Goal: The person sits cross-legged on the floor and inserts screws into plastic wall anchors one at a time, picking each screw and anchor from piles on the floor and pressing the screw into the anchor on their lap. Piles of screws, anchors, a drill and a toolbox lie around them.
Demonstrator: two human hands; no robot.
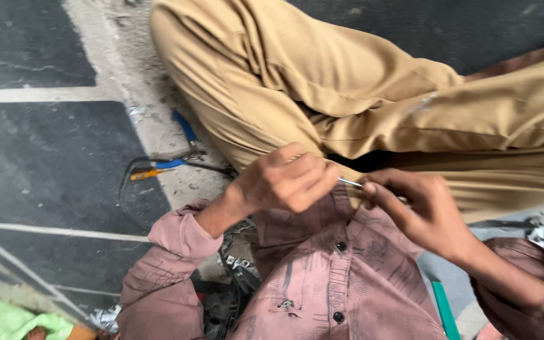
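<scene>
Up close, thin metal rod (350, 182) was held between both hands, above lap. Left hand (284, 179) fisted on one end, right hand (420, 208) pinched on other. Likely stiff, light, slippery; best gripped at ends.

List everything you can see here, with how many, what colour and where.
Thin metal rod: one, silver, held between both hands.
Pliers: one, blue handles, on the floor upper left of the hands.
Screwdriver: one, orange and blue handle, on the floor beside the pliers.
Black wire: one, looped on the floor near the tools.
Floor: dark with pale lines.
Trousers: tan, top.
Shirt: dusty pink, bottom.
Left hand: closed on the rod.
Right hand: pinching the rod.
</scene>
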